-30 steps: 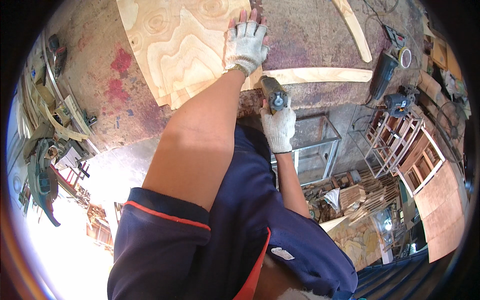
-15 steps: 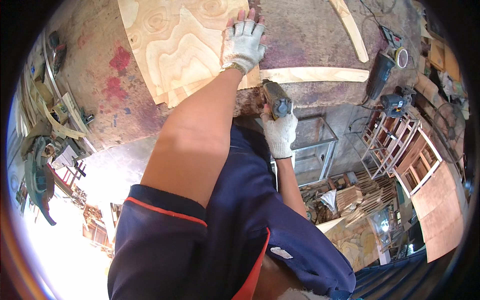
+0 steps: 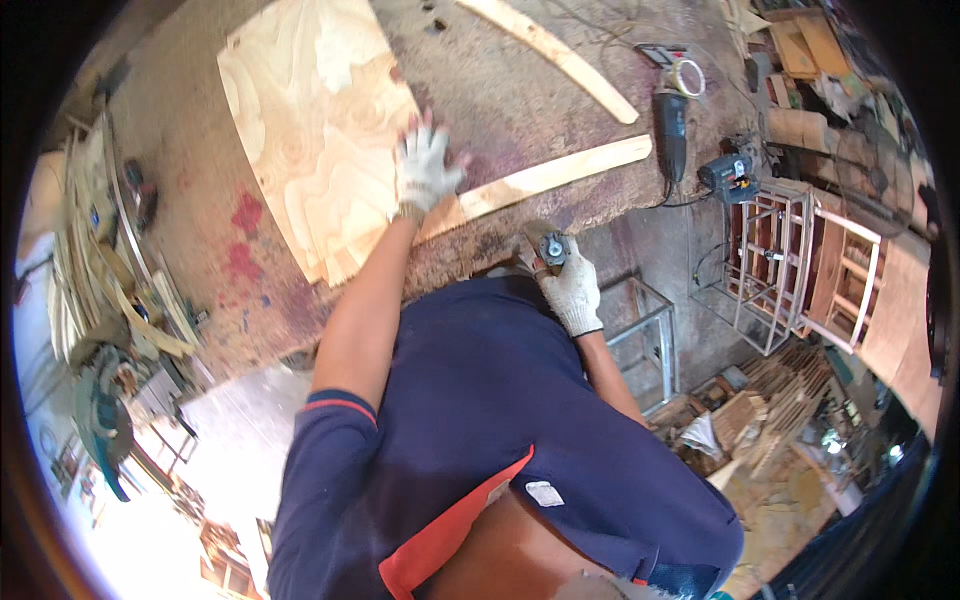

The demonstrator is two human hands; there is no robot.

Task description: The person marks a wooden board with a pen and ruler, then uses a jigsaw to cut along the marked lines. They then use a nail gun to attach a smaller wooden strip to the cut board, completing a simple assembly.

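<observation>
My left hand (image 3: 428, 168), in a pale fingertip-less glove, is open with its fingers spread at the right edge of a plywood sheet (image 3: 310, 120), close to a curved wooden strip (image 3: 560, 170). The strip's left end meets the sheet near the bench's front edge. My right hand (image 3: 572, 290), gloved the same way, is closed around a handheld power tool (image 3: 553, 247) with a dark round end cap. It holds the tool just off the bench's front edge, before my body. The tool's working end and exact kind are hard to make out.
A second curved strip (image 3: 560, 60) lies farther back on the stained workbench (image 3: 200, 150). To the right are an angle grinder (image 3: 673, 130) and a blue-black power tool (image 3: 728, 178). Metal frames (image 3: 645, 340) and wood scraps (image 3: 770, 400) stand below on the right. Wooden offcuts (image 3: 125, 260) crowd the left.
The view has turned and shifted. My left hand has come nearer along the sheet's right edge toward the strip. My right hand has drawn the tool back from the bench edge.
</observation>
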